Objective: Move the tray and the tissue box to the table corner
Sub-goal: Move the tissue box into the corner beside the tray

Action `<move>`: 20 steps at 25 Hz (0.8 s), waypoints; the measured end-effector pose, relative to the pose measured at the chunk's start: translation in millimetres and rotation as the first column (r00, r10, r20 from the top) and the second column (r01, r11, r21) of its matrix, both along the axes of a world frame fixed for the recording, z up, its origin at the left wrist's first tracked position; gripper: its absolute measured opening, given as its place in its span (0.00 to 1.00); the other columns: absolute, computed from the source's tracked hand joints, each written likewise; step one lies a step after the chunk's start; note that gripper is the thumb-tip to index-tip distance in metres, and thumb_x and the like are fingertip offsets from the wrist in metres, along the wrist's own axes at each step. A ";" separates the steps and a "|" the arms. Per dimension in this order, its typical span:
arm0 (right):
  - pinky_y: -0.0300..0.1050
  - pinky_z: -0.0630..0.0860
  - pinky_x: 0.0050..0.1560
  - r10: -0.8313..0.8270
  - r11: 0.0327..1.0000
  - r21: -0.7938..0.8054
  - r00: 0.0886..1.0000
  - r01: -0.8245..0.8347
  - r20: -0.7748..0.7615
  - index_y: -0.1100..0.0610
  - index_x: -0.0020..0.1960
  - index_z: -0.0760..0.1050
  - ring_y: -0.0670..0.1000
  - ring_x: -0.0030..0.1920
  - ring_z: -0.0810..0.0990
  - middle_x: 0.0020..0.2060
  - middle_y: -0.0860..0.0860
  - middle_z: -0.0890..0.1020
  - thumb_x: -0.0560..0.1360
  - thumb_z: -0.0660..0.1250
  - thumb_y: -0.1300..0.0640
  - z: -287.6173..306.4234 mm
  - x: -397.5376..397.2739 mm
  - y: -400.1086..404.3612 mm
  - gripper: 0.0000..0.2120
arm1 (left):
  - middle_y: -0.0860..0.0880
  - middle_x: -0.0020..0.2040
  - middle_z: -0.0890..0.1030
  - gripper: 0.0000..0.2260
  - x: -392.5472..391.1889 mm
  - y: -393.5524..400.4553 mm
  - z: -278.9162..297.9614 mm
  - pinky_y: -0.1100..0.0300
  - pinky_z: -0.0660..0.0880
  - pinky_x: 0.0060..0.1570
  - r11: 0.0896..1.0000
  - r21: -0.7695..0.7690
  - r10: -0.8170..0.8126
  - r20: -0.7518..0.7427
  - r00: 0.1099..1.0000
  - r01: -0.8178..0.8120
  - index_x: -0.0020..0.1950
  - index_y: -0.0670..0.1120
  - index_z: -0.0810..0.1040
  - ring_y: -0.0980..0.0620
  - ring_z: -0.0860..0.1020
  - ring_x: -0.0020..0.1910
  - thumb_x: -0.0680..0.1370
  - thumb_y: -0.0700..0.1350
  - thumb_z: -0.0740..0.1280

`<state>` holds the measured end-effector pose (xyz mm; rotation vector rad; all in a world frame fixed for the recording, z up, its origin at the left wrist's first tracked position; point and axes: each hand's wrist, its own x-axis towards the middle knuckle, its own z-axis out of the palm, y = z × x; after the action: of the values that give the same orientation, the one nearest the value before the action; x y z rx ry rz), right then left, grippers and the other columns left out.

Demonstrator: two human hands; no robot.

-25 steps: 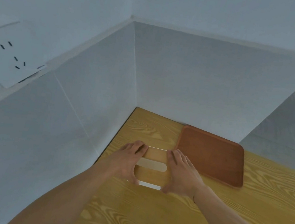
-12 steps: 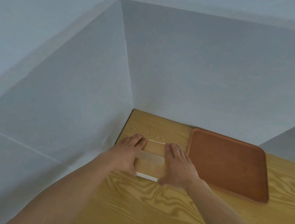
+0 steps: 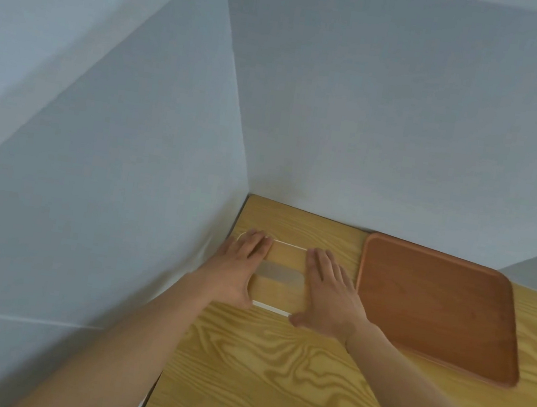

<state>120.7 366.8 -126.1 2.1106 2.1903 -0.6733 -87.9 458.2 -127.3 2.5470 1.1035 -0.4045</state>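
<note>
Pressing the box (image 3: 279, 275) between flat palms, the left hand (image 3: 237, 268) and right hand (image 3: 330, 294) have slid it deeper into the bench (image 3: 270, 376) corner than a moment ago, close beside the left wall (image 3: 125, 183). Each grip is wide, fingers straight along the box. The tray (image 3: 432, 302) lies just right of it, against the back wall (image 3: 410, 119).

Left hand (image 3: 237, 268) and right hand (image 3: 330, 294) lie flat on the two ends of the wood-topped tissue box (image 3: 281, 260), fingers straight, thumbs at its near edge. Its grey slot shows between the hands. The brown tray (image 3: 435, 306) lies just right of the right hand on the wooden table (image 3: 270, 376). The wall (image 3: 125, 183) is just left of the left hand.
</note>
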 end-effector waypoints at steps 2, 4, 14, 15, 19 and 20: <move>0.56 0.40 0.78 -0.009 1.000 0.010 1.000 0.009 -0.005 0.58 0.79 0.33 0.55 0.77 0.32 0.79 0.55 0.35 0.67 0.72 0.36 2.1 -2.4 -8.1 0.61 | 0.47 0.81 0.34 0.55 -1.2 -12.8 0.5 0.43 0.40 0.77 0.996 -0.006 0.089 0.030 0.996 -0.088 0.79 0.48 0.35 0.48 0.33 0.78 0.68 0.54 0.73; 0.58 0.42 0.78 -0.003 0.996 0.086 1.000 0.005 -0.015 0.58 0.79 0.34 0.54 0.77 0.31 0.79 0.54 0.34 0.69 0.68 0.34 1.8 -8.7 -25.5 0.58 | 0.48 0.79 0.30 0.54 -5.6 -34.8 -1.4 0.44 0.37 0.76 0.984 0.022 0.173 0.088 0.981 -0.176 0.78 0.50 0.32 0.49 0.28 0.76 0.70 0.54 0.71; 0.61 0.54 0.77 0.046 0.991 0.122 0.995 -0.057 0.088 0.57 0.80 0.44 0.58 0.79 0.41 0.80 0.57 0.46 0.78 0.59 0.38 -17.6 -29.3 -88.0 0.42 | 0.48 0.78 0.27 0.45 -22.5 -104.2 -22.8 0.44 0.37 0.76 0.976 0.129 0.173 0.031 0.984 -0.175 0.77 0.52 0.28 0.48 0.28 0.76 0.77 0.64 0.59; 0.61 0.56 0.76 0.041 0.992 0.119 0.996 -0.050 0.083 0.58 0.80 0.47 0.58 0.79 0.44 0.80 0.57 0.48 0.77 0.61 0.39 -15.3 -29.2 -86.6 0.42 | 0.47 0.78 0.27 0.45 -21.4 -102.8 -22.5 0.44 0.38 0.77 0.976 0.130 0.176 0.026 0.984 -0.177 0.77 0.52 0.28 0.48 0.28 0.76 0.77 0.64 0.59; 0.61 0.51 0.77 0.051 0.996 0.067 0.995 -0.057 0.086 0.55 0.80 0.40 0.56 0.78 0.36 0.80 0.55 0.40 0.78 0.61 0.41 -13.7 -29.8 -72.8 0.42 | 0.46 0.77 0.25 0.46 -18.0 -89.8 -21.2 0.44 0.36 0.76 0.976 0.109 0.189 0.012 0.982 -0.189 0.76 0.51 0.26 0.47 0.25 0.75 0.77 0.64 0.59; 0.61 0.47 0.77 0.052 0.997 0.052 0.995 -0.057 0.089 0.54 0.80 0.37 0.55 0.77 0.32 0.79 0.54 0.36 0.79 0.59 0.41 -13.7 -29.9 -67.6 0.42 | 0.46 0.77 0.25 0.47 -16.4 -84.7 -20.2 0.45 0.34 0.75 0.976 0.101 0.192 0.004 0.981 -0.192 0.76 0.51 0.25 0.47 0.25 0.75 0.77 0.63 0.60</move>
<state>90.8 299.2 -139.7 2.0546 2.2353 -0.5133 -104.3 373.5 -147.4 2.4943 1.3904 -0.3135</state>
